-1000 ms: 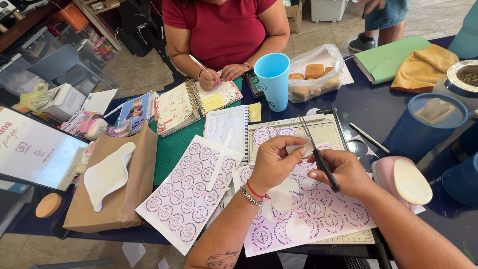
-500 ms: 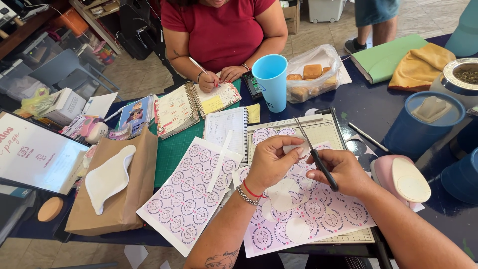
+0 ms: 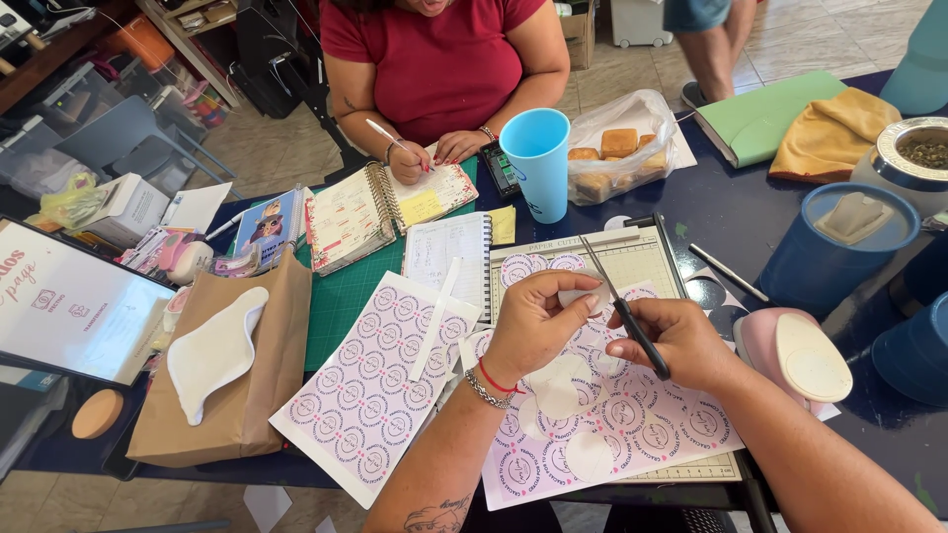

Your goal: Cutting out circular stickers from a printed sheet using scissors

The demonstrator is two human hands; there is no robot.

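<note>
My left hand (image 3: 538,326) pinches a small round white sticker (image 3: 578,296) between thumb and fingers. My right hand (image 3: 671,341) grips a pair of black-handled scissors (image 3: 617,306), the blades pointing up and left beside the sticker. Both hands hover over a sticker sheet (image 3: 632,429) printed with pink round labels, several of them cut out as white holes. That sheet lies on a paper cutter board (image 3: 592,252). A second full sticker sheet (image 3: 370,395) lies to the left.
Across the table a person in a red top writes in a spiral planner (image 3: 370,207). A light blue cup (image 3: 538,163), a bag of biscuits (image 3: 617,148), a brown paper bag (image 3: 237,385), a tablet screen (image 3: 69,306), a blue can (image 3: 834,247) and a pink punch (image 3: 790,350) stand around.
My hands have stayed over the sheet; the left hand turned the small sticker slightly and the scissors shifted a little against it. The person opposite keeps writing.
</note>
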